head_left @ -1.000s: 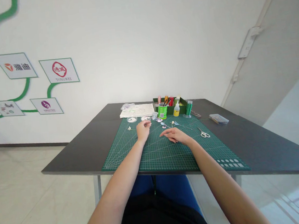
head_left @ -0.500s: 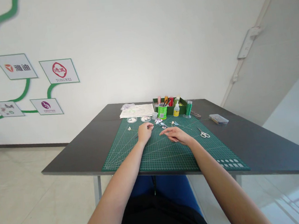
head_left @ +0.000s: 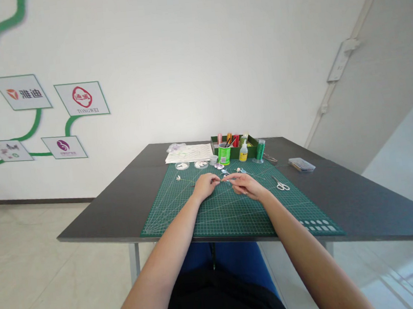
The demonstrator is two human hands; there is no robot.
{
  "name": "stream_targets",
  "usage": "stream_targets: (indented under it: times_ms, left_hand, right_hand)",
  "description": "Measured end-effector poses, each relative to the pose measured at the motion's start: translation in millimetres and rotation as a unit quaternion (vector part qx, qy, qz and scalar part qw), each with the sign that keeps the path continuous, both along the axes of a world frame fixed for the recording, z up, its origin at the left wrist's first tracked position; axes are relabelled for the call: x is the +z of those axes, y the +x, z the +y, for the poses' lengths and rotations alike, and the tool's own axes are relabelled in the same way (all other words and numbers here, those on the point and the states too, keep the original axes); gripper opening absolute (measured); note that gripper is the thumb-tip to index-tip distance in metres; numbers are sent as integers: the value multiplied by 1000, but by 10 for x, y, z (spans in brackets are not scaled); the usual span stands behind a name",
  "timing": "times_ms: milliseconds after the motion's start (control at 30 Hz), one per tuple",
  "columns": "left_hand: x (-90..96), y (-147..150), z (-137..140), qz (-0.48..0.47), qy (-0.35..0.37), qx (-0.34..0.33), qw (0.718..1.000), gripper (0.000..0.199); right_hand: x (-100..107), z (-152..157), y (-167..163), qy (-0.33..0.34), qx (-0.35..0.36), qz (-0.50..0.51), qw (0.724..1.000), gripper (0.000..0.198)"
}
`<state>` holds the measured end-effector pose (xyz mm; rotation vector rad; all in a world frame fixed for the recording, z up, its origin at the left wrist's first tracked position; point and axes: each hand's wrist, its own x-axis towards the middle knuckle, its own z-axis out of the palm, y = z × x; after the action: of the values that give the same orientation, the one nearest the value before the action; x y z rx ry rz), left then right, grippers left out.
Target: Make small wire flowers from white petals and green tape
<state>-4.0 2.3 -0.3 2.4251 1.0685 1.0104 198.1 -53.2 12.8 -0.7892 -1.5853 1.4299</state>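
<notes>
Above the green cutting mat (head_left: 231,216), my left hand (head_left: 206,186) pinches something small and thin that I cannot make out. My right hand (head_left: 245,185) meets it from the right, index finger stretched toward the left fingertips and the other fingers curled. What lies between the fingertips is too small to name. Small pale and bluish petal-like pieces (head_left: 243,170) rest on the mat just beyond the hands. Left of my left hand lies a thin stem with a white flower-like tip (head_left: 178,178). White-handled scissors (head_left: 280,184) lie to the right of my right hand.
Behind the mat stand two shallow dishes (head_left: 182,166), a green can with tools (head_left: 224,154), a glue bottle (head_left: 243,151), a green tube (head_left: 260,150) and a green box (head_left: 252,144). White sheets (head_left: 189,153) lie back left. A clear case (head_left: 301,164) sits right.
My left hand has moved right and slightly down, so its fingertips now meet those of my right hand. The right hand has hardly moved.
</notes>
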Motion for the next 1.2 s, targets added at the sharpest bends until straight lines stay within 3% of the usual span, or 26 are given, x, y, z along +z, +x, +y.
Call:
stream_targets:
  times_ms: [500,1200]
  left_hand:
    - [17,11,-29,24,-14,-46,999,14]
    - [32,30,-39,29,-26,-107,994,10]
  right_hand:
    - [8,5,-2,14,-28,18,999,48]
    - [26,21,11,-15,-64,69,995,44]
